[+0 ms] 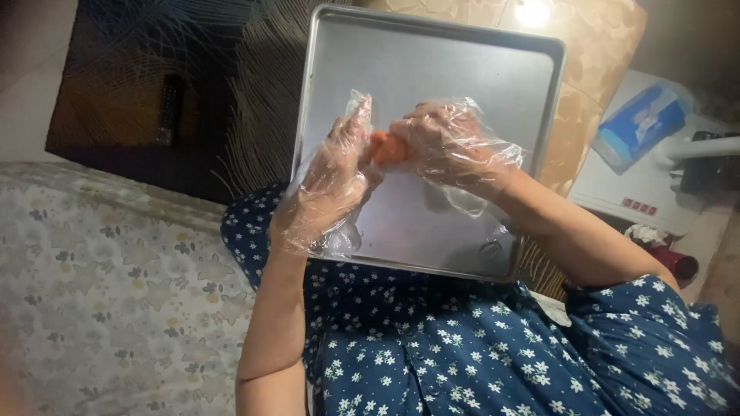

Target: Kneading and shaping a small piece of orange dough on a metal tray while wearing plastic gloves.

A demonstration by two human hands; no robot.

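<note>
Both my hands wear loose clear plastic gloves and meet over a bare metal baking tray [432,69]. My right hand [451,142] is closed around a small orange lump of dough [383,148]. My left hand [331,181] presses against the lump's other side with its fingers stretched upward. The lump is held a little above the tray's middle, mostly hidden by the fingers. The tray rests on my lap and a brown patterned surface beyond it.
My dark blue floral dress [462,347] fills the bottom. A floral sheet [108,277] lies at the left. A dark low table with a remote control [168,108] stands at the upper left. A blue tissue pack [640,123] on a white appliance sits at the right.
</note>
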